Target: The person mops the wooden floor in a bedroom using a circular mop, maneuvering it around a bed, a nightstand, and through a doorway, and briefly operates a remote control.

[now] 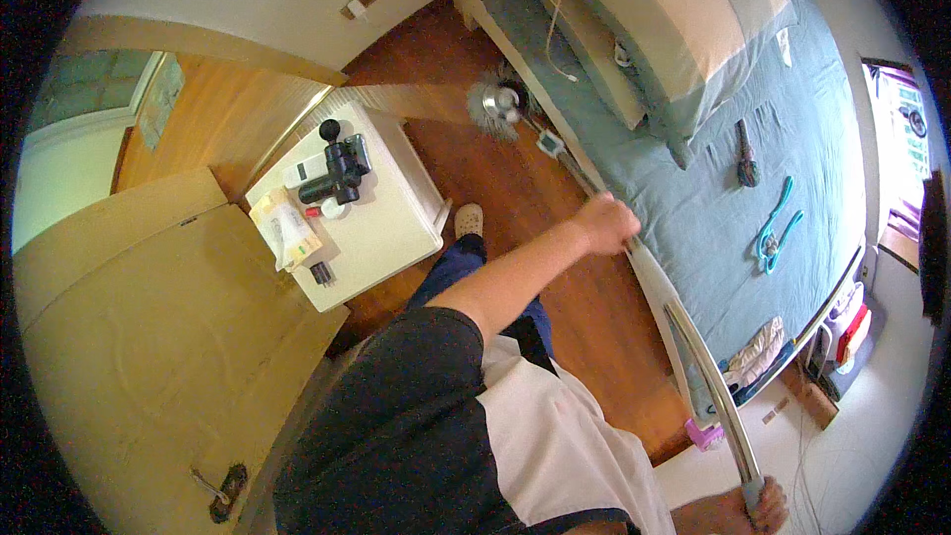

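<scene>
A spin mop (718,386) runs slantwise across the view, its silver pole going from the lower right up toward the far floor. My left hand (606,225) is closed round the pole partway down, beside the bed's edge. At the pole's upper end, near the bottom edge of the view, my right hand (765,509) grips the grey end piece. The round mop head (501,102), with a shiny disc and grey strands, rests on the wooden floor between bed and wall. It looks slightly blurred.
A bed (713,238) with blue-green sheet and striped pillow (684,10) flanks the pole. On it lie a dark brush-like item (747,154) and a turquoise strap (778,228). A white cabinet (381,248) at left carries a black massage gun (337,168). A wooden door (129,337) stands behind.
</scene>
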The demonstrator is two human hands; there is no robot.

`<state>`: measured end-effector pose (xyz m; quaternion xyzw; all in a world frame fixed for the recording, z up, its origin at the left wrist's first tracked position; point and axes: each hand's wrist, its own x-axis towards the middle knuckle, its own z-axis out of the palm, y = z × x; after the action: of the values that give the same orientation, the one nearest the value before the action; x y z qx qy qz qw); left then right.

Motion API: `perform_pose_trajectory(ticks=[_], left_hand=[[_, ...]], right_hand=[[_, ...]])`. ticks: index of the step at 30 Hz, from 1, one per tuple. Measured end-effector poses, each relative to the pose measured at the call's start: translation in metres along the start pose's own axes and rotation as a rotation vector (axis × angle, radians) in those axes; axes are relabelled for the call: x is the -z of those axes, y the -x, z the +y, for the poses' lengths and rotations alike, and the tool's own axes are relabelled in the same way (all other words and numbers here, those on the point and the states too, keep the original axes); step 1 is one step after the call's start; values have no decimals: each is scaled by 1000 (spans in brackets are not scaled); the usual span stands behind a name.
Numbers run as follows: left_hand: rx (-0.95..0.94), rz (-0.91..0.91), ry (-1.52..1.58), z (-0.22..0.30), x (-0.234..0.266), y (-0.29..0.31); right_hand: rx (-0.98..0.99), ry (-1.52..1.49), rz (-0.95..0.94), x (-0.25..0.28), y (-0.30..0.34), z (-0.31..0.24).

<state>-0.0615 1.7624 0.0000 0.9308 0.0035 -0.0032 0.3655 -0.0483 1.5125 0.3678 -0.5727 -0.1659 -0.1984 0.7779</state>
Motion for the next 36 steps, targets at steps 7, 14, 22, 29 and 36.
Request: perform_pose_trajectory(ticks=[7, 14, 22, 29, 36], left_hand=[[231, 24, -77, -96, 28, 23], [308, 9, -8, -43, 17, 52], [399, 81, -49, -81, 29, 59], [373, -48, -252, -169, 46, 51], [453, 74, -147, -172, 50, 73]], right_hand=[[-298, 71, 265, -45, 73, 75], [-375, -53, -81, -52, 47, 32], [-409, -75, 192, -35, 82, 59], [-525, 81, 216, -45, 151, 107], [-621, 81, -128, -76, 125, 95]])
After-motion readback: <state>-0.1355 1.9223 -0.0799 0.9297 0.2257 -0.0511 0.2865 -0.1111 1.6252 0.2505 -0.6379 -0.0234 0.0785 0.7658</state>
